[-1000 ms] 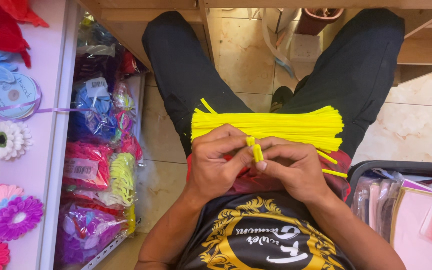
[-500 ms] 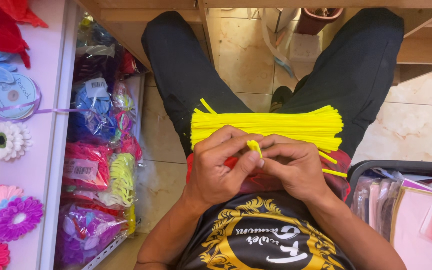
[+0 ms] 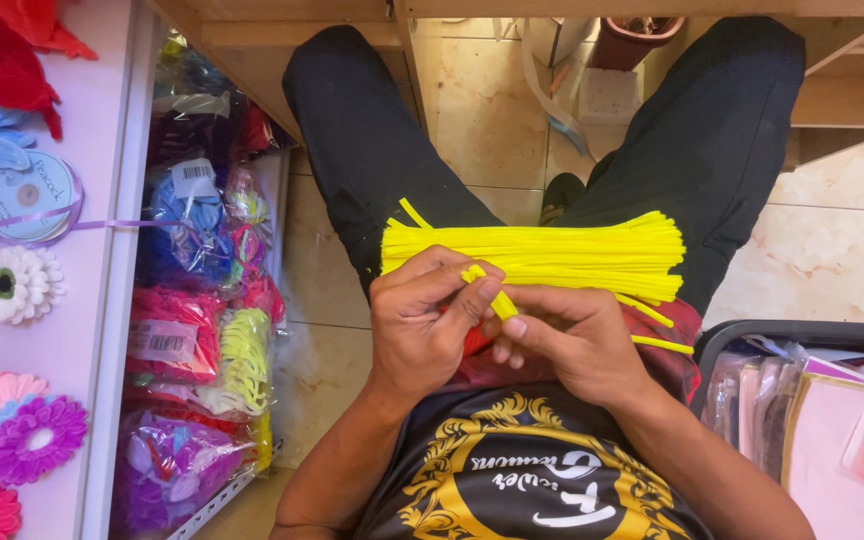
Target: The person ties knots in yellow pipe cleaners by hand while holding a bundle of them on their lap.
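Note:
A thick bundle of yellow pipe cleaners (image 3: pixel 552 255) lies across my lap on black trousers. Both hands meet just in front of it, over a red item partly hidden beneath them. My left hand (image 3: pixel 422 320) pinches a short folded piece of yellow pipe cleaner (image 3: pixel 487 290) between thumb and fingers. My right hand (image 3: pixel 572 335) grips the same piece from the other side, fingers curled. A couple of loose yellow stems (image 3: pixel 657 340) stick out to the right.
A pink shelf (image 3: pixel 92 330) at left carries paper flowers (image 3: pixel 12 285) and a ribbon spool (image 3: pixel 27 195). Bags of coloured craft supplies (image 3: pixel 202 330) hang beside it. A dark bin with plastic-wrapped sheets (image 3: pixel 802 400) stands at right. Tiled floor lies below.
My hands have shifted slightly on the small yellow piece, fingers working it between them. The bundle on my lap has stayed put.

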